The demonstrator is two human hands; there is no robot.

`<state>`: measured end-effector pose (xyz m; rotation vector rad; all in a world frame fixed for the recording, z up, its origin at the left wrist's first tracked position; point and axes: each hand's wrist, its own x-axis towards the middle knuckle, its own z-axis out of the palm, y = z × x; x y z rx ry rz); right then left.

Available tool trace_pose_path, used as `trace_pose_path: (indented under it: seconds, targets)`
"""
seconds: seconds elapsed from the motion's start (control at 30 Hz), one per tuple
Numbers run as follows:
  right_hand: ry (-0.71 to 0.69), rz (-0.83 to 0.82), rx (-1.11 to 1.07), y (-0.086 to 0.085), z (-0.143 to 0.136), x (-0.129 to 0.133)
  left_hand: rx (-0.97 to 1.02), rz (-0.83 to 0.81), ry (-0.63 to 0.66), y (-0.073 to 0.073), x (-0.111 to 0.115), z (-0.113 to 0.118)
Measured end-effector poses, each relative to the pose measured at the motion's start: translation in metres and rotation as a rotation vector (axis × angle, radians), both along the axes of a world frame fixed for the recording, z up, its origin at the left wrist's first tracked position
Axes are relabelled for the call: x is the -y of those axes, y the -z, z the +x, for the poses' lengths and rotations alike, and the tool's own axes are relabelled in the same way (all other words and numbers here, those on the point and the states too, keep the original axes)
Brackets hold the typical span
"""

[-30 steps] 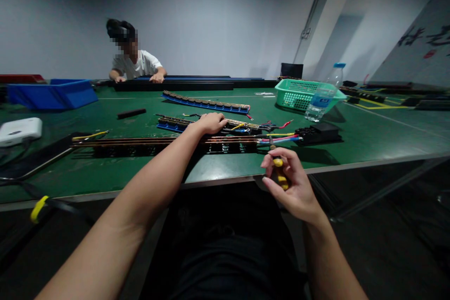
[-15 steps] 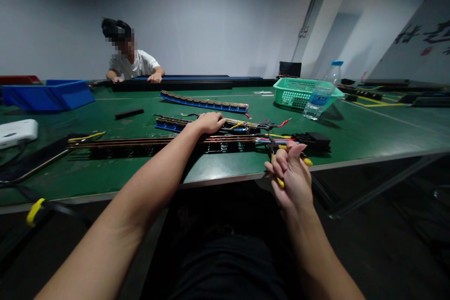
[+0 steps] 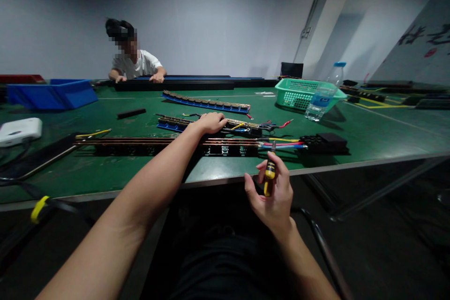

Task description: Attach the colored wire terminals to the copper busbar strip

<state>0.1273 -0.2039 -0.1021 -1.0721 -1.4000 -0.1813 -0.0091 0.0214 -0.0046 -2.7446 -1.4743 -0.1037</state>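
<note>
A long black strip with copper-coloured bars (image 3: 158, 144) lies along the table's front edge. At its right end, yellow, red and blue wires (image 3: 284, 144) run to a black block (image 3: 325, 143). My left hand (image 3: 212, 123) rests on a shorter blue-based strip (image 3: 172, 125) just behind the long one; its fingers are bunched, and what they grip is hidden. In my right hand (image 3: 276, 187) is a yellow-and-black handled tool (image 3: 269, 171), tip up, in front of the wires.
A second blue-based strip (image 3: 207, 102) lies farther back. Behind right stand a green basket (image 3: 295, 96) and a bottle (image 3: 321, 101). Blue bins (image 3: 52, 96) and a white device (image 3: 21, 131) are at left. A person (image 3: 135, 63) works across the table.
My right hand has drawn back and turned, bringing the yellow-handled tool away from the wires. My left hand has stayed on the strip. The black block lies slightly farther right.
</note>
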Motion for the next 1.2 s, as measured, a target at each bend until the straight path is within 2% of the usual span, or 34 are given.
trace_pose_path:
  seconds: [0.1, 0.23, 0.47, 0.53, 0.67, 0.77, 0.83, 0.93, 1.07, 1.13, 1.2]
  targets:
    - [0.002, 0.063, 0.087, 0.003, 0.013, -0.005, -0.007, 0.002, -0.002, -0.001, 0.002, 0.000]
    - [0.082, 0.132, 0.099, 0.007, 0.028, -0.006, -0.011, -0.003, 0.008, -0.002, 0.002, -0.001]
    - [0.104, 0.256, 0.012, 0.025, 0.028, -0.007, -0.021, 0.001, 0.011, -0.002, 0.001, -0.002]
    - [0.090, 0.273, -0.003, 0.032, 0.028, -0.009, -0.018, -0.006, 0.002, -0.002, 0.001, -0.002]
    - [0.023, 0.204, 0.039, 0.050, 0.030, -0.001, 0.016, -0.021, -0.012, -0.003, 0.000, -0.003]
    - [-0.031, 0.239, 0.010, 0.052, 0.022, 0.011, 0.076, -0.013, -0.040, -0.004, -0.002, -0.004]
    - [-0.053, 0.294, -0.063, 0.042, 0.012, 0.016, 0.123, -0.002, -0.063, -0.004, -0.004, -0.004]
    - [-0.123, 0.332, -0.213, 0.008, -0.002, 0.010, 0.169, 0.011, -0.098, -0.003, -0.009, -0.004]
    - [-0.259, 0.208, -0.333, -0.039, -0.004, -0.020, 0.207, 0.040, -0.132, -0.001, -0.016, -0.005]
    - [-0.351, 0.152, -0.352, -0.053, -0.001, -0.038, 0.223, 0.049, -0.149, 0.000, -0.019, -0.005]
    - [-0.424, 0.079, -0.359, -0.058, 0.000, -0.053, 0.241, 0.049, -0.157, 0.000, -0.020, -0.005]
